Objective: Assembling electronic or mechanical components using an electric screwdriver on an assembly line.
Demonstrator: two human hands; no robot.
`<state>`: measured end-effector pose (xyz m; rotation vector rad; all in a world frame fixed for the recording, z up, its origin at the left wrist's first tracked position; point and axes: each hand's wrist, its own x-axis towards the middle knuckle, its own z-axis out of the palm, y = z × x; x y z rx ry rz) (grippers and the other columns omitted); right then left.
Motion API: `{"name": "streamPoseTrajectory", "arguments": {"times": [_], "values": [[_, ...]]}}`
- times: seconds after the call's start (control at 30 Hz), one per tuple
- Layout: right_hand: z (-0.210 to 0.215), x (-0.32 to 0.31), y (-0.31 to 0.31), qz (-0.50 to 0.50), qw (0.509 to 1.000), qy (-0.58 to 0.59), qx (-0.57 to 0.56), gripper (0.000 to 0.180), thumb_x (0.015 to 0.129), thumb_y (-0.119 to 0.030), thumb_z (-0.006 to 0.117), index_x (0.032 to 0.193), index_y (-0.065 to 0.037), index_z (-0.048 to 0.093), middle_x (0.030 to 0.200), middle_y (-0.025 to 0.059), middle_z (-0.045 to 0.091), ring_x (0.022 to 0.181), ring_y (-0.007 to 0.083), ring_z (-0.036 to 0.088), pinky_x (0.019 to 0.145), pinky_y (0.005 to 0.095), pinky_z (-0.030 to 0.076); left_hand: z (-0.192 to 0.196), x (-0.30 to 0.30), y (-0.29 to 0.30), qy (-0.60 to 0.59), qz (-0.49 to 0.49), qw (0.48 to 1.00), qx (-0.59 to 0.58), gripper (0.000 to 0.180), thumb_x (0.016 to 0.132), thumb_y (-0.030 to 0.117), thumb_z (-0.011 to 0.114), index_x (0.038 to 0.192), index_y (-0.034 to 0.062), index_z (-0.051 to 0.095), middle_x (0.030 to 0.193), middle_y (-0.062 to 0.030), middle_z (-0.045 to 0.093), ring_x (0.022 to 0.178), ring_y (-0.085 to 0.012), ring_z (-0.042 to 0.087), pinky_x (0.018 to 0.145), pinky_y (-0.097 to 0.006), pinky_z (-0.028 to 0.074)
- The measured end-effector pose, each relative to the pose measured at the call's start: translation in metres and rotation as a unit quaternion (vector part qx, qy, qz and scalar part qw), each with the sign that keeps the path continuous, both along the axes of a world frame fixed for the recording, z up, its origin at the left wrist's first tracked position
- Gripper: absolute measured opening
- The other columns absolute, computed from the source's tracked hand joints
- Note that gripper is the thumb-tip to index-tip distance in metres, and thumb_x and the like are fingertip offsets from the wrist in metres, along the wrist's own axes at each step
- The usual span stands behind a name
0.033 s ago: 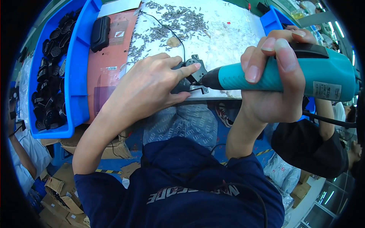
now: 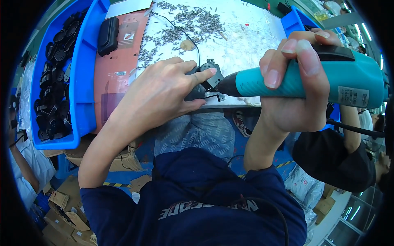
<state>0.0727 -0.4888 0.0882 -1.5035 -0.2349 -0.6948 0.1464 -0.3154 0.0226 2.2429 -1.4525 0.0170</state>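
My right hand [image 2: 295,82] is wrapped round a teal electric screwdriver [image 2: 254,84], held nearly level. The screwdriver's black nose [image 2: 227,85] points left and meets the lower right side of a small black part. My left hand [image 2: 166,88] grips that black plastic part [image 2: 191,94] near the table's front edge, index finger stretched across its top and thumb below. A dark grey plate with small holes [image 2: 210,69] shows beside the index fingertip. A thin black cable [image 2: 196,43] runs to the part from the back. The left palm hides much of the part, and the screwdriver's tip is hard to see.
Many loose screws [image 2: 201,22] lie scattered over the white tabletop [image 2: 250,45]. At left, a blue bin [image 2: 84,94] holds black plastic parts. A black case [image 2: 108,36] rests on brown cardboard [image 2: 123,53]. Another blue bin [image 2: 292,22] stands back right; other people sit at both sides.
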Motion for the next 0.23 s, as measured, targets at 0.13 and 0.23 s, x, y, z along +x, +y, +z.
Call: {"name": "streamPoseTrajectory", "arguments": {"times": [0.13, 0.23], "values": [[0.003, 0.001, -0.002, -0.003, 1.0, 0.008, -0.018, 0.035, 0.083, -0.008, 0.051, 0.118, 0.0, 0.047, 0.089, 0.0163, 0.061, 0.05, 0.0161, 0.053, 0.051, 0.0282, 0.042, -0.002, 0.0, 0.001, -0.018, 0.001, 1.0, -0.002, 0.049, 0.074, 0.025, 0.074, 0.118, 0.0083, 0.062, 0.086, -0.0106, 0.06, 0.082, -0.028, 0.061, 0.073, -0.037, 0.051], [-0.012, 0.013, -0.011, 0.093, 0.989, -0.057, 0.096, 0.039, 0.084, -0.008, 0.051, 0.122, -0.003, 0.045, 0.09, 0.0166, 0.062, 0.051, 0.0171, 0.054, 0.051, 0.0293, 0.043, 0.0, 0.0, 0.001, -0.013, 0.006, 1.0, 0.002, 0.047, 0.076, 0.027, 0.073, 0.119, 0.0104, 0.063, 0.088, -0.01, 0.061, 0.086, -0.0275, 0.061, 0.075, -0.036, 0.05]]}}
